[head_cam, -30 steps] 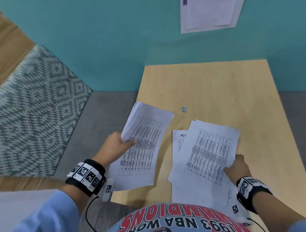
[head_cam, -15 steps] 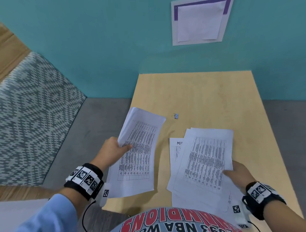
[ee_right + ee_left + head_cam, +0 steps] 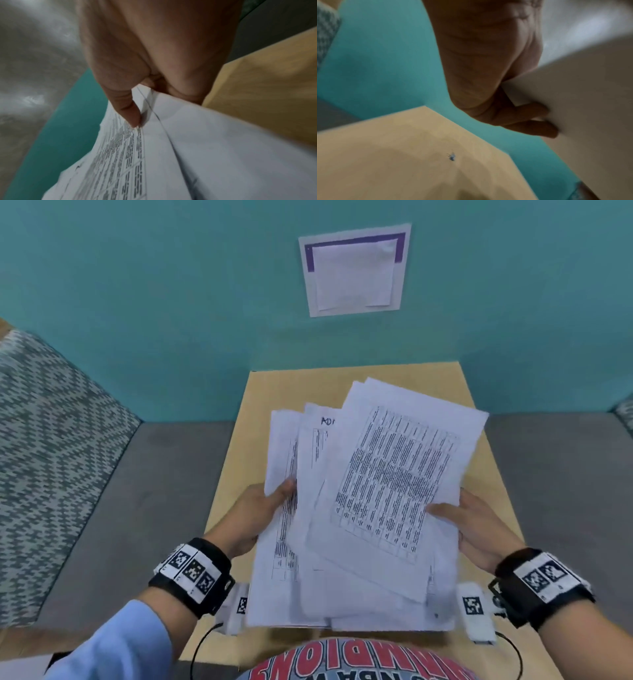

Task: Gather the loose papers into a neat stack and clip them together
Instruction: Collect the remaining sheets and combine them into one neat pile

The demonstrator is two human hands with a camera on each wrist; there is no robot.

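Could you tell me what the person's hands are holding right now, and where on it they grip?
Both hands hold the fanned papers: the left hand grips the left edge, the right hand pinches the right edge.

Black wristbands (image 3: pixel 191 575) with square-coded tags, light-blue sleeve (image 3: pixel 113 648).

A light wooden tabletop (image 3: pixel 479 460) stands against a plain teal wall (image 3: pixel 171 302). A white sheet with a purple border (image 3: pixel 354 270) hangs on that wall above the table. Grey carpet (image 3: pixel 137 491) lies beside the table, and a grey-and-white zigzag-patterned rug (image 3: pixel 44 446) lies further left. A light blue sleeve (image 3: pixel 113 648) and a red-lettered shirt (image 3: pixel 356 660) fill the bottom edge.
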